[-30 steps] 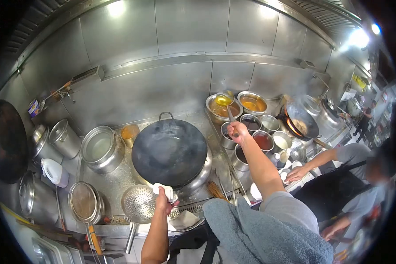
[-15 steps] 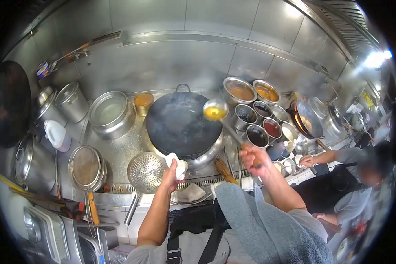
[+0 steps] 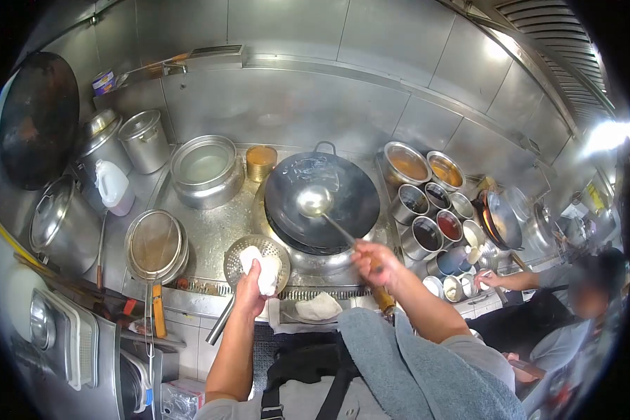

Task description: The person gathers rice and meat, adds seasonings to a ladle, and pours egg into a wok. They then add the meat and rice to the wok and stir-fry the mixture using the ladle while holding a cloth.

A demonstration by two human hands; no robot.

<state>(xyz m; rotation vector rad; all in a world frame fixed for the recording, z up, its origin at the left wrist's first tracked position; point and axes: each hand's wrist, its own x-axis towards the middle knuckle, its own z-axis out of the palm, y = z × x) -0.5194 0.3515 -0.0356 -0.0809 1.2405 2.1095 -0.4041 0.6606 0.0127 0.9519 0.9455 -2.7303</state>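
A large black wok (image 3: 357, 196) rests on the burner, with a wet streak of liquid on its upper inner wall. My right hand (image 3: 375, 264) is closed round the handle of a metal ladle (image 3: 315, 201), whose bowl is over the middle of the wok. The oil seen earlier in the ladle no longer shows. In my left hand (image 3: 250, 290) is a folded white cloth (image 3: 267, 273), held above a perforated strainer (image 3: 236, 253). Another white cloth (image 3: 319, 306) lies on the front ledge below the wok.
Sauce pots (image 3: 427, 234) and two oil bowls (image 3: 408, 163) stand right of the wok. Farther right, a co-worker's hand (image 3: 488, 279) is near small containers. A large pot (image 3: 206, 171), a yellow-orange tin (image 3: 261, 162) and a mesh strainer (image 3: 155, 245) are at left.
The ladle has moved left from the oil bowls to over the wok, and its yellow oil is gone from the bowl. Liquid now streaks the wok. The camera view has shifted.
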